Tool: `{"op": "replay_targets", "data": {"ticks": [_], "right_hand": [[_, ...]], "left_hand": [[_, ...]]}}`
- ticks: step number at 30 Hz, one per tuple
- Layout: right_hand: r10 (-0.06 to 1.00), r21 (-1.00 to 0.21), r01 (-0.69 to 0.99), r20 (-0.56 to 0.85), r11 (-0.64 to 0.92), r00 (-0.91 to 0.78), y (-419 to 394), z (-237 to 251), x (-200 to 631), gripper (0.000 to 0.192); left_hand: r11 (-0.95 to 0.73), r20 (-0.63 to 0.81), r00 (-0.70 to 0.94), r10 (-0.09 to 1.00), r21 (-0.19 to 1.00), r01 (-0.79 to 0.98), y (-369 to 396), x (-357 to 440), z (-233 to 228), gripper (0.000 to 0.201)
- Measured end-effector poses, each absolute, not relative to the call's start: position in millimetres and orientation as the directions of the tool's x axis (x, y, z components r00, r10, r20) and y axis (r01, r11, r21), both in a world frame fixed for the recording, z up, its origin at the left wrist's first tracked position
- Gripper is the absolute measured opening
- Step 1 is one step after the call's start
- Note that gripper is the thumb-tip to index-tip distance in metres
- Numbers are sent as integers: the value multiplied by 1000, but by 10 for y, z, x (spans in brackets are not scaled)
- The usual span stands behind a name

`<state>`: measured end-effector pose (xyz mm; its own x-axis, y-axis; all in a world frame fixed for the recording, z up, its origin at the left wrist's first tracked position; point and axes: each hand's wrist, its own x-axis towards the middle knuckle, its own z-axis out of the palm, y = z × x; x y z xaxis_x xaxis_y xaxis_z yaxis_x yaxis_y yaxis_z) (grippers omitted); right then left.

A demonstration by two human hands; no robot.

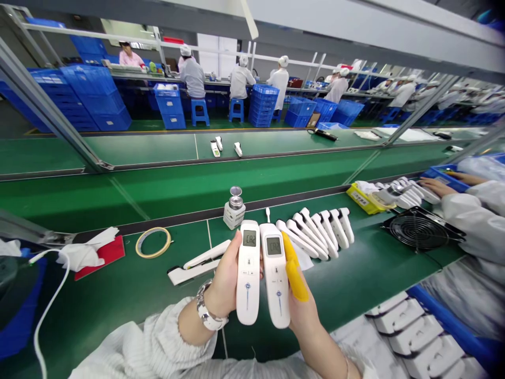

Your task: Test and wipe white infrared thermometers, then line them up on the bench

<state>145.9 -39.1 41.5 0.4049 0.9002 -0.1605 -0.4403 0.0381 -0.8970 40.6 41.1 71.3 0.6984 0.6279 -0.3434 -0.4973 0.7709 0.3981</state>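
Observation:
My left hand grips a white handheld infrared thermometer, its small grey screen lit with dark characters. Close beside it, my right hand is closed around a second thermometer of the same kind, also with characters on its screen. A yellow finger cot covers my right thumb. Both thermometers stand with screens facing me, held above the green bench. Behind my left hand lie two more white thermometers. To the right of my hands, several thermometers lie in a slanted row.
A dispenser bottle and a tape roll are on the bench. A yellow tray and a black fan stand right, near a co-worker's hands. A box at lower right holds thermometers. Beyond runs a green conveyor.

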Motion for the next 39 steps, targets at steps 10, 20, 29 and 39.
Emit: {"op": "replay_targets", "data": {"ticks": [10, 20, 29, 39], "right_hand": [[946, -963, -269, -70, 18, 316, -323, 605, 1377, 47], [962, -975, -207, 19, 78, 273, -347, 470, 1396, 67], [974, -989, -115, 62, 89, 219, -304, 596, 1395, 73], [946, -972, -204, 44, 114, 321, -297, 508, 1408, 73]], "left_hand": [[733, -264, 708, 656, 447, -513, 400, 422, 666, 48], [758, -277, 726, 630, 426, -494, 396, 414, 717, 51], [750, -245, 735, 632, 432, -501, 429, 445, 690, 47], [759, -265, 740, 618, 445, -475, 427, 438, 677, 46]]}}
